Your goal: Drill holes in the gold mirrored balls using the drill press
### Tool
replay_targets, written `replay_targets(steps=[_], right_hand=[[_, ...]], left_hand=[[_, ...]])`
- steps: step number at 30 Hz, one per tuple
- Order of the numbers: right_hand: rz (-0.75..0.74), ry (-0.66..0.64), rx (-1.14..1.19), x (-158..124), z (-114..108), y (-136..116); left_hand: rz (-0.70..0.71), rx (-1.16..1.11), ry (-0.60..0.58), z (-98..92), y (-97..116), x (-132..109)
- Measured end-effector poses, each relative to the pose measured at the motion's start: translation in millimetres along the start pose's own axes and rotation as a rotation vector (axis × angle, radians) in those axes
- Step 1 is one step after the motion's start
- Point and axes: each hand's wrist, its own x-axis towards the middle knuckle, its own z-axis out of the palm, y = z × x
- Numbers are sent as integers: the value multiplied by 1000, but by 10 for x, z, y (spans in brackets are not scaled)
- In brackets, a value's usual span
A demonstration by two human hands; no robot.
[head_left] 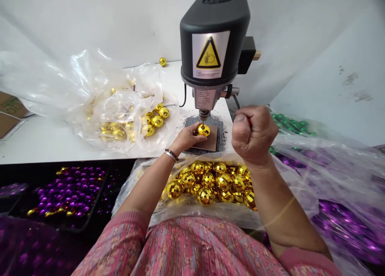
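The step in hand looks like drilling: a mirrored gold ball (203, 130) sits directly under the drill bit (203, 115) of a black bench drill (214, 39). From this view I cannot tell whether the bit touches the ball or hangs just above it.

The left hand (187, 137) has a narrow grip, its fingers cupped around the ball's side and holding it over a brown pad (209, 139) on the drill's dark base plate (217, 125). So the ball lies at the fingertips, not deep in the palm. The next move calls for a steady hold, with the ball centred under the bit and the fingers clear of it.

The right hand (254, 135) is raised beside the drill in a tight grip around a thin red handle (249, 122), most of which the fist hides.

Below the hands, more gold balls (207, 183) lie heaped in a clear plastic bag (132, 191). Another bag of gold balls (126, 137) rests on the white surface (39, 141) to the left.
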Motion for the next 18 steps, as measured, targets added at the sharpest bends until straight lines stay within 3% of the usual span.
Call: replay_targets(steps=[15,18], right_hand=[[-81,206,147,-256,222,38],[-43,219,158,-148,203,-10]], left_hand=[[82,-54,-6,0,-96,-11],[62,-44,7,25,-104,17]])
